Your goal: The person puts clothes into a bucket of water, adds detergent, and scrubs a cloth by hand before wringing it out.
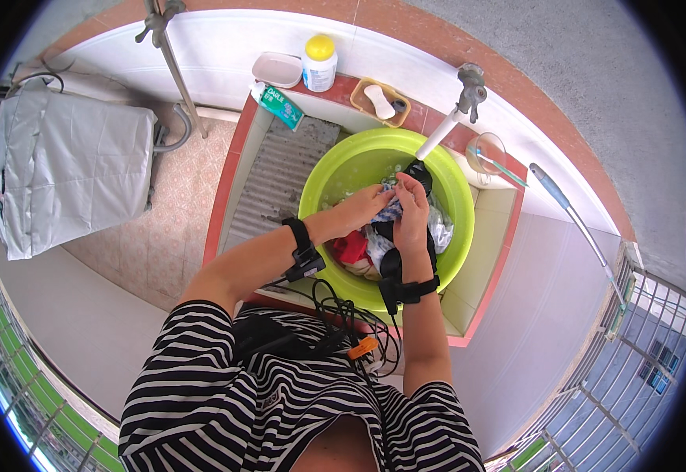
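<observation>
A lime-green plastic basin point(311, 189) stands in a tiled sink, with soapy water and wet laundry in it. Over it, my left hand point(360, 206) and my right hand point(412, 206) come together on a blue-and-white patterned cloth point(386, 211). The fingers of both hands pinch the fabric, and part of it is hidden behind them. Below lie a red cloth point(351, 248), a whitish garment point(441, 225) and black fabric point(418, 172). A white pipe point(437, 135) runs from the tap point(471, 93) down to the black fabric at the basin's far side.
Along the sink's red ledge point(346, 94) stand a yellow-lidded white bottle point(320, 68), a soap dish point(276, 69), a toothpaste tube point(281, 106), a tray with a brush point(380, 103) and a cup point(485, 150). A ribbed washboard point(284, 171) lies left. Black cables point(349, 315) hang at my waist.
</observation>
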The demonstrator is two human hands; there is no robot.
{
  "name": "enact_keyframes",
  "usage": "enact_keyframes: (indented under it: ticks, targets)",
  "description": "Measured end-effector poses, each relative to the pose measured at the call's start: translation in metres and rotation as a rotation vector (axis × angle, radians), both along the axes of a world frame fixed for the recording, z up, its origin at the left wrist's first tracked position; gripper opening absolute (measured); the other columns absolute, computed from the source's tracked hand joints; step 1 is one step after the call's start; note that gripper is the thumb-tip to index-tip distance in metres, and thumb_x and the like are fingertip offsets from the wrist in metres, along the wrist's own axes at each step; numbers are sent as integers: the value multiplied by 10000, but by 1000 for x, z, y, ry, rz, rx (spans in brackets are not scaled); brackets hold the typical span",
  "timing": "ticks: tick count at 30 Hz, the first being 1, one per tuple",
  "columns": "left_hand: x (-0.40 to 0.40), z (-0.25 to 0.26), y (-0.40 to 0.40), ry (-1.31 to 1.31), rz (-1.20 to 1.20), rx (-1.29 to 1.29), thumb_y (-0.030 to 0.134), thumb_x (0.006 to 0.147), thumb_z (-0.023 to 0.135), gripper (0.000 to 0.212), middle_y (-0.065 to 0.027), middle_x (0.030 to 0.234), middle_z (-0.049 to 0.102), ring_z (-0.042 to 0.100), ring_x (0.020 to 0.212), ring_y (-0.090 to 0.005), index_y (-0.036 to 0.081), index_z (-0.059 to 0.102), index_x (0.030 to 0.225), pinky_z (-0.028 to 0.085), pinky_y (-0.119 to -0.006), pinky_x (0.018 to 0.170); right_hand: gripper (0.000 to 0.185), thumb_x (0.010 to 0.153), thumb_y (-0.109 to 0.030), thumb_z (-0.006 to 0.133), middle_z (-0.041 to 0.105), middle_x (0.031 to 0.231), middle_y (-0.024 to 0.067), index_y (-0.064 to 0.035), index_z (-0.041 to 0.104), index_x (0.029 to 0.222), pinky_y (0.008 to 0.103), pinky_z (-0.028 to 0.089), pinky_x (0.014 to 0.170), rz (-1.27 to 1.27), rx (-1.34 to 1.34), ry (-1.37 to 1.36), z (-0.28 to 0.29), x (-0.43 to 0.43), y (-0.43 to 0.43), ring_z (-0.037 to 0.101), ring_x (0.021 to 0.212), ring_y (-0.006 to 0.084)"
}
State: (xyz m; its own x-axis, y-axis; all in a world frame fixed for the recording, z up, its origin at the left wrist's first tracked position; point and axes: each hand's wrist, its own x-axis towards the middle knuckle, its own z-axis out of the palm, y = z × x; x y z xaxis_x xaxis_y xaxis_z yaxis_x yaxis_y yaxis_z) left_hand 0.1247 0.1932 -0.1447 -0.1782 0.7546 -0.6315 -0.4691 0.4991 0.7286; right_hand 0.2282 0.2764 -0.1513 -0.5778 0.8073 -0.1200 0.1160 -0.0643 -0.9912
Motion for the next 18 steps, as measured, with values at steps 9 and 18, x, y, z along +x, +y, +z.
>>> enact_keyframes:
  ticks: [9, 18]
  targets:
    - [-15, -32, -6, -638, 209, 205, 475, 976, 439, 450, -30, 1022, 625, 615, 899, -120, 79, 539, 1166, 491, -286, 801, 186, 966, -186, 548, 553, 783, -34, -11, 610, 960, 223, 419, 633, -114, -474, 208, 63, -15, -17, 493, 719, 45]
    - [-21, 26, -3, -755, 145, 14, 595, 952, 352, 521, -54, 1128, 622, 580, 1069, -202, 174, 552, 1185, 482, -409, 876, 330, 869, 11, 544, 467, 1259, 190, 29, 539, 1198, 371, 451, 912, 214, 788, -142, 58, -14, -18, 549, 1023, 286]
